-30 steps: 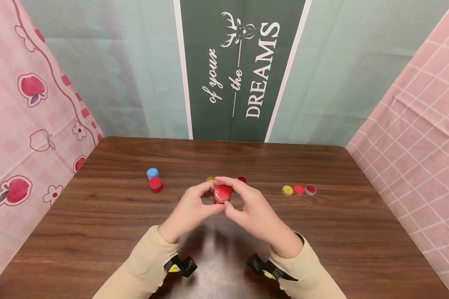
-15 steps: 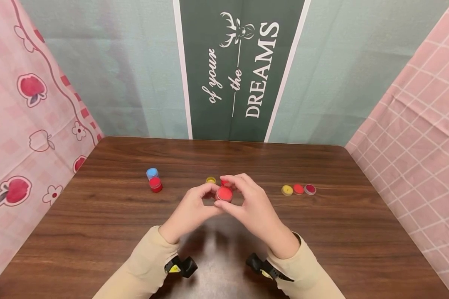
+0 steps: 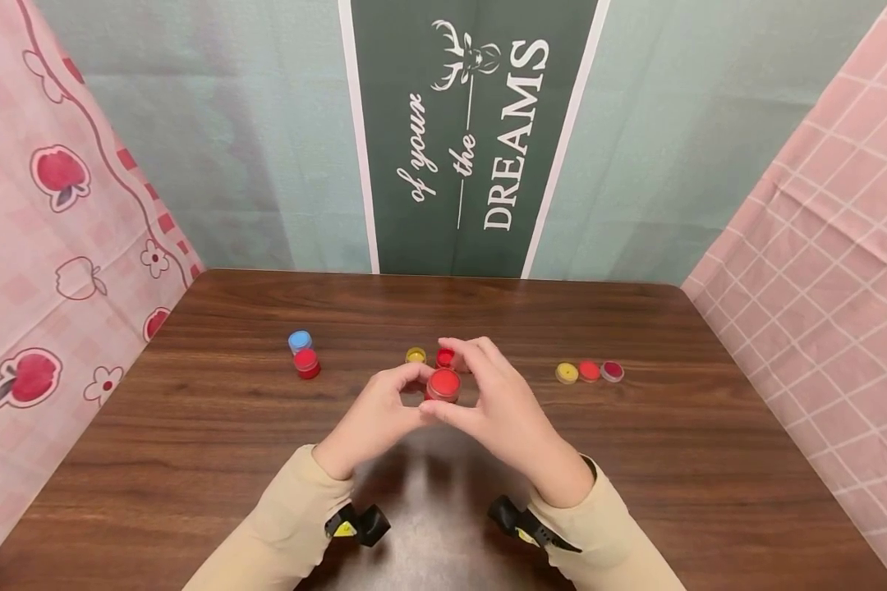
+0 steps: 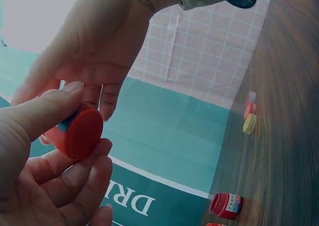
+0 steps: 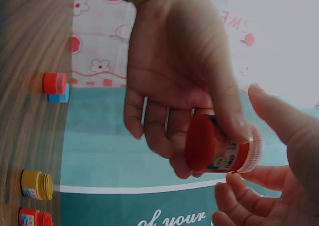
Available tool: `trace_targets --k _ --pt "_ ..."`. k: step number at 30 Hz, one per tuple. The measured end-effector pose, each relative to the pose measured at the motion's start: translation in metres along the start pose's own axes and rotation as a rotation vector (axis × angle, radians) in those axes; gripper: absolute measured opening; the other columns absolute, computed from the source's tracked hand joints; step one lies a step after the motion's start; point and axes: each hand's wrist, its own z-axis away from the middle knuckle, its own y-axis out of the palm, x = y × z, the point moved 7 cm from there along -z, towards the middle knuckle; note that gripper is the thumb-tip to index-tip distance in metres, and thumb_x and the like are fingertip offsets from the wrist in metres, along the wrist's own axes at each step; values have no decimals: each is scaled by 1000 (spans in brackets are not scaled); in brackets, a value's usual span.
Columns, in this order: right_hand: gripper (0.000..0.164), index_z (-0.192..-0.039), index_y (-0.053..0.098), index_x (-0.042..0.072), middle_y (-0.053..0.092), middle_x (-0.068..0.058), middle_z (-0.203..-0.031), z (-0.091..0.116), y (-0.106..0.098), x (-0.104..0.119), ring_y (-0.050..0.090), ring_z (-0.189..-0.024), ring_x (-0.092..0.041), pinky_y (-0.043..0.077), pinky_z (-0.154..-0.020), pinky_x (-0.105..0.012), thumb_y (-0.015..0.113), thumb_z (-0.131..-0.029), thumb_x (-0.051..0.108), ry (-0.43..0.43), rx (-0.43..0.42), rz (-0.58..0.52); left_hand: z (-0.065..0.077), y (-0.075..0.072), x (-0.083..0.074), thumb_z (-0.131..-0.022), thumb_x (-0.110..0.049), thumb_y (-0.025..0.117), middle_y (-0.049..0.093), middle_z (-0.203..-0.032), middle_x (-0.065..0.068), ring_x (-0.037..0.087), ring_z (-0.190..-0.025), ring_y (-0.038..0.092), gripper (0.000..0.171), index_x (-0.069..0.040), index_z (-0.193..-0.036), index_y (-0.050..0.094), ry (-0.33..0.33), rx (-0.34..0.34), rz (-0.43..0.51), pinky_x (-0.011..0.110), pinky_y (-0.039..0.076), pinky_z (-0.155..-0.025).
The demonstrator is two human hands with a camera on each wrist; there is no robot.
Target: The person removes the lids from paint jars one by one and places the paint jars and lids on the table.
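In the head view my left hand [image 3: 373, 417] grips a small red paint jar [image 3: 443, 382] above the table. Its thumb and fingers hold the jar's sides, and the right wrist view shows a printed label and a clear ribbed lid [image 5: 255, 147] on it. Spread around the lid end is my right hand [image 3: 516, 423], its thumb standing off from the lid in the right wrist view. Its fingertips are close to the lid's edge; I cannot tell whether they touch. Behind the hands stand a yellow paint jar [image 3: 415, 355] and another red paint jar [image 3: 445, 357].
On the left of the wooden table [image 3: 192, 427], a blue jar [image 3: 300, 341] and a red jar [image 3: 306, 364] stand together. Toward the right lie a yellow disc-like lid [image 3: 567, 373], an orange-red one [image 3: 589, 372] and a dark red one [image 3: 612, 372]. Printed cloths surround the table.
My right hand's fingers have spread and shifted away from the lid, uncovering the red jar behind. My left hand keeps its hold on the paint jar, almost in place.
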Motion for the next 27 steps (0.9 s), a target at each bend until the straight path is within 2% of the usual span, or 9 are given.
trace_targets --k 4,9,10,13,15,17,20,23,27 --pt "60 -124 55 5 55 2 -95 -1 0 0 55 -88 -10 49 -79 -27 81 -72 19 -9 -18 -9 0 1 2 -80 -20 75 65 -96 -2 17 -91 58 27 -9 -103 65 -11 4 11 39 49 -82" --pt "50 -129 52 4 59 -3 -114 1 2 6 56 -100 -11 48 -84 -27 67 -81 0 -59 94 -151 -1 1 4 -80 -22 75 64 -100 -1 16 -92 58 32 -9 -107 64 -2 12 30 42 49 -83" --pt "51 -130 50 4 59 -3 -117 2 3 7 56 -100 -11 49 -79 -25 62 -81 -3 -59 120 -185 -1 1 3 -80 -22 75 64 -101 -1 17 -93 57 34 -9 -109 63 1 20 38 42 49 -83" --pt "54 -134 46 5 52 -4 -129 2 4 9 52 -109 -13 48 -84 -27 61 -82 -2 -46 150 -215 0 1 2 -80 -22 75 64 -102 0 17 -94 58 35 -8 -110 63 12 31 34 38 50 -83" --pt "58 -136 44 7 49 -3 -131 2 4 8 49 -113 -14 46 -89 -31 68 -83 7 -24 125 -190 0 0 1 -80 -21 75 64 -100 -1 17 -93 58 33 -8 -108 63 17 23 11 37 49 -84" --pt "68 -136 44 7 50 -4 -126 1 3 6 49 -113 -14 45 -93 -34 77 -78 18 -11 76 -123 0 -2 0 -80 -20 75 65 -98 -1 17 -92 58 30 -8 -105 64 18 14 -11 37 48 -83" --pt "72 -130 49 7 52 0 -105 0 2 3 52 -95 -11 48 -81 -30 83 -70 28 6 -1 -8 0 -2 -1 -79 -18 75 65 -98 -2 16 -91 58 29 -9 -105 65 16 14 -17 37 49 -83" --pt "64 -123 54 6 52 2 -93 0 1 3 51 -84 -9 48 -73 -27 83 -70 25 -3 -46 30 0 0 -1 -80 -19 74 65 -97 -2 16 -91 58 27 -9 -104 65 9 18 0 37 49 -82" --pt "55 -124 55 5 57 0 -98 -1 1 5 56 -90 -10 50 -80 -27 79 -75 12 -38 -28 -46 -1 -1 2 -80 -20 74 65 -96 -2 16 -91 58 26 -10 -102 65 -8 10 11 37 49 -83"
